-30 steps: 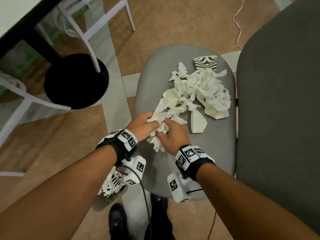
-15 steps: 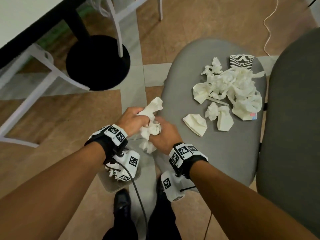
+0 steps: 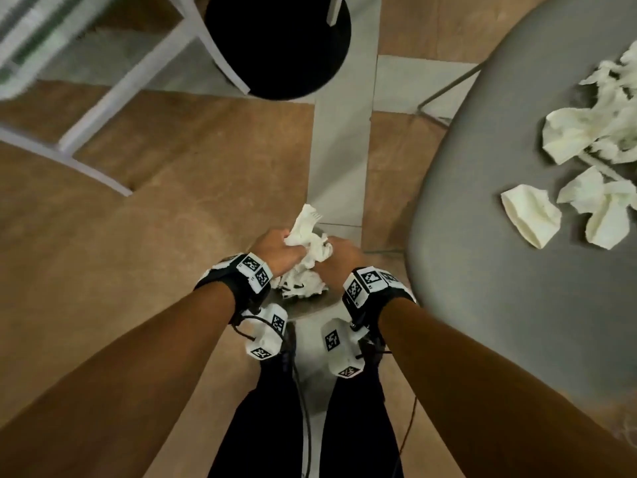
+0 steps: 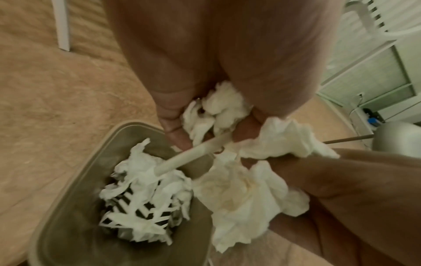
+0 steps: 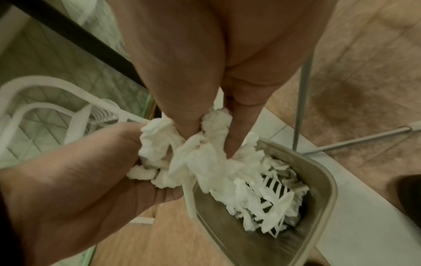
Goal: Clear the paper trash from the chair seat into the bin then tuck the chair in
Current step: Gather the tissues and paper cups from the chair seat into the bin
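Head: left hand (image 3: pixel 275 251) and right hand (image 3: pixel 339 258) are clutching one paper wad (image 3: pixel 308 243) over the bin (image 3: pixel 310 307); more paper (image 3: pixel 586 160) is lying on the seat (image 3: pixel 482 270). No readable writing.
Left wrist: fingers (image 4: pixel 173 126) are curling round the wad.
Right wrist: fingers (image 5: pixel 239 126) are pinching it above the bin.

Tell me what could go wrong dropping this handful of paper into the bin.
Part of the paper wad in the left hand and right hand hangs past the bin rim, so scraps may land on the floor. The bin already holds trash, so new paper could spill. More paper remains on the chair seat.
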Tool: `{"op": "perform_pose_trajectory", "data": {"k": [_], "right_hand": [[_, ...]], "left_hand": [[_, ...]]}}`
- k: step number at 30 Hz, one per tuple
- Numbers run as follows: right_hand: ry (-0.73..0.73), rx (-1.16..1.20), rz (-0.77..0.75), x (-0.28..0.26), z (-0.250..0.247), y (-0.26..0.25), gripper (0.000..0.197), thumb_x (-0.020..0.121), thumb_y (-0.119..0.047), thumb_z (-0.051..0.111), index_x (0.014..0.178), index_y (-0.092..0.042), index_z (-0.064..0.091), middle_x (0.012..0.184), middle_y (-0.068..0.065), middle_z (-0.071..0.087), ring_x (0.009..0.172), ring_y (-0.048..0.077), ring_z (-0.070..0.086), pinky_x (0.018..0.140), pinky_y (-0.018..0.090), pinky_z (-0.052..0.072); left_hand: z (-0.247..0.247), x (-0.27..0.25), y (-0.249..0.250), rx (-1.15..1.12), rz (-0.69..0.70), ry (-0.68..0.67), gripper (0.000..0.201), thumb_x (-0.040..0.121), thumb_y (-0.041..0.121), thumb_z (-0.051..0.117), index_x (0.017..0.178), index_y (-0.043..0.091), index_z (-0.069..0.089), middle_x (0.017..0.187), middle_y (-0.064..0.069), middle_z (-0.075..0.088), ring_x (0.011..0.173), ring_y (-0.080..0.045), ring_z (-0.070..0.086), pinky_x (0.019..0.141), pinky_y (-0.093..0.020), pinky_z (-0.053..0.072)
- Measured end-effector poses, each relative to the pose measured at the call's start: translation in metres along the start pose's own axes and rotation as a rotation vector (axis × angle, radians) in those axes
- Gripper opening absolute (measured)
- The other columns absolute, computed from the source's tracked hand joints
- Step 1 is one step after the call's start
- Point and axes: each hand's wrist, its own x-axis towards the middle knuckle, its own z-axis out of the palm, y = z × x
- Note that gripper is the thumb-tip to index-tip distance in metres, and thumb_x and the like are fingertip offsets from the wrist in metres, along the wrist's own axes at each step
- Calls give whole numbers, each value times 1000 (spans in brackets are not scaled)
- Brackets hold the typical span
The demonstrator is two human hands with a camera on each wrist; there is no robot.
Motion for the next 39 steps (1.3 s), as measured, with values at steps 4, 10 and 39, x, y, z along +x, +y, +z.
{"op": "perform_pose_trajectory", "data": {"k": [4, 10, 39], "right_hand": [[-24, -35, 48, 20, 30, 4, 30, 94, -29, 53, 122, -20, 57, 113, 4, 66, 111, 28, 64, 90, 34, 50], [48, 151, 208, 27, 60, 19, 74, 86, -23, 71, 145, -11, 28, 138, 13, 52, 123, 31, 54, 97, 35, 44], [883, 220, 494, -117, -244, 231, 71, 75, -59, 60, 131, -19, 45, 135, 9, 43, 124, 34, 41, 98, 49, 41]], "left_hand": [[13, 20, -50, 150, -15, -26, 25, 86, 20, 60, 104, 6, 71, 102, -15, 73, 98, -32, 68, 85, -39, 56], [24, 31, -87, 96, -99, -4, 34, 89, 25, 62, 123, 19, 59, 124, -9, 66, 111, -31, 64, 95, -37, 53], [208, -20, 290, 1024, 763, 30, 70, 66, 57, 68, 127, 31, 46, 135, -2, 40, 124, -29, 41, 97, -45, 40]]}}
